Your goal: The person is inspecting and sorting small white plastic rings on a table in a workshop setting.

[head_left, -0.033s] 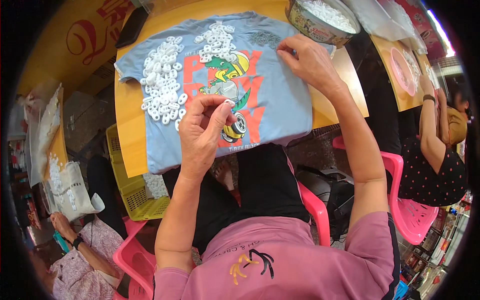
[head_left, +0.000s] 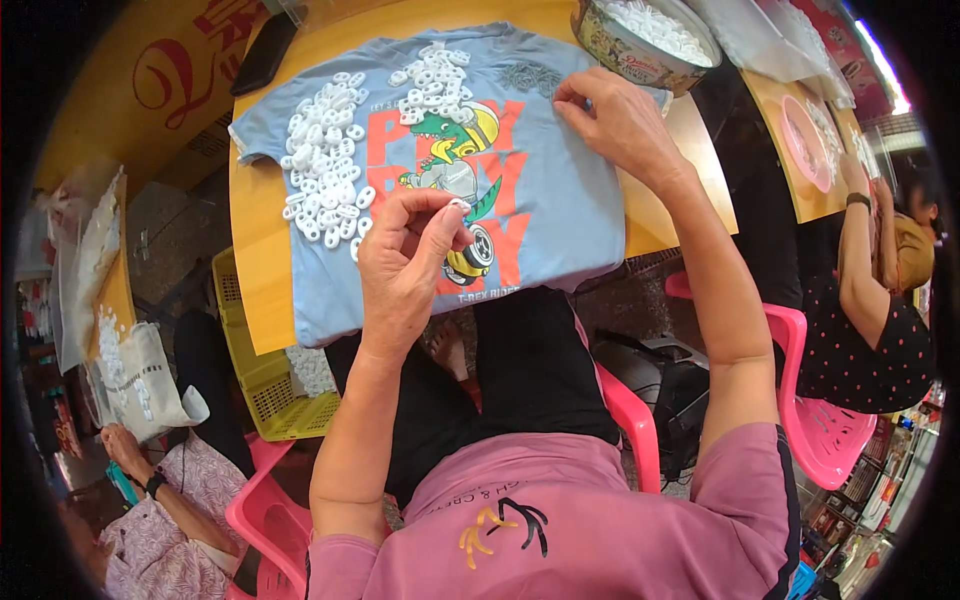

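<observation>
A blue-grey T-shirt with a dinosaur print (head_left: 560, 210) lies spread over the tabletop. My left hand (head_left: 405, 255) is raised above its lower middle, thumb and forefinger pinching a small white plastic piece (head_left: 460, 205). Loose white oval plastic pieces with holes (head_left: 325, 165) form a long heap on the shirt's left side. Another heap of the same pieces (head_left: 435, 85) sits near the collar. At the upper right, my right hand (head_left: 625, 125) has its fingertips pinched together beside a patch of small dark pieces (head_left: 530, 78). Whatever those fingertips hold is too small to make out.
A round tub of white pieces (head_left: 660, 40) stands at the table's far right. A dark phone-like object (head_left: 266, 50) lies far left. Below the table's left side is a yellow crate (head_left: 285, 405). Other people sit left and right, near pink plastic chairs (head_left: 815, 420).
</observation>
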The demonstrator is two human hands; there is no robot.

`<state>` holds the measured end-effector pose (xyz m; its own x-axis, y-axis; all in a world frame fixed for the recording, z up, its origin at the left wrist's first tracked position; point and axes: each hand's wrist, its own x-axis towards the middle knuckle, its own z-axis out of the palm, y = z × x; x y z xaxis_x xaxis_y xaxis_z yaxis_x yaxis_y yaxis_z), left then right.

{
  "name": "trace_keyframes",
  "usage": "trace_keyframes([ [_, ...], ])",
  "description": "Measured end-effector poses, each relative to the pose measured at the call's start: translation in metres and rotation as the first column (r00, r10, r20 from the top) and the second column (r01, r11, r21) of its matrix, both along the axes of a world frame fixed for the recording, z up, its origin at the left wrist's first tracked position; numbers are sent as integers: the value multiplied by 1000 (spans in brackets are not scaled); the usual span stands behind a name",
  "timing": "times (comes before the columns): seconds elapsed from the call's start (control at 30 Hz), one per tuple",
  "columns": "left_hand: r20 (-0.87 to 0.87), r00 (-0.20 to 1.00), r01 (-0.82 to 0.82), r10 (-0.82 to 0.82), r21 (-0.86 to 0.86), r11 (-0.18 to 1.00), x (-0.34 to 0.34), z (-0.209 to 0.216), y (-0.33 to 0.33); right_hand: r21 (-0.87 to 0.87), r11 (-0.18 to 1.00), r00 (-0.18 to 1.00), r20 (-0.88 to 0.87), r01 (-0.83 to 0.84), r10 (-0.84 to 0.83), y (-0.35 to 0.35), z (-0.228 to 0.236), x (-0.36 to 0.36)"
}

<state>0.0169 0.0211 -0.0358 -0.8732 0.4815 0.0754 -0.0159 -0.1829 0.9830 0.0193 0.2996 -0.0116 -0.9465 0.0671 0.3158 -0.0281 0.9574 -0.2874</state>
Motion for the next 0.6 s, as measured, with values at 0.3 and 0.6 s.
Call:
trace_keyframes([
  [0.3,59,998,-2,-3,89,996,-1,2,1,-47,999,977,214,7,4,6,9,-19],
  [0.6,171,985,-16,-27,244,970,-7,-4,-5,-108,993,982,182,-36,56,-11,18,-6],
])
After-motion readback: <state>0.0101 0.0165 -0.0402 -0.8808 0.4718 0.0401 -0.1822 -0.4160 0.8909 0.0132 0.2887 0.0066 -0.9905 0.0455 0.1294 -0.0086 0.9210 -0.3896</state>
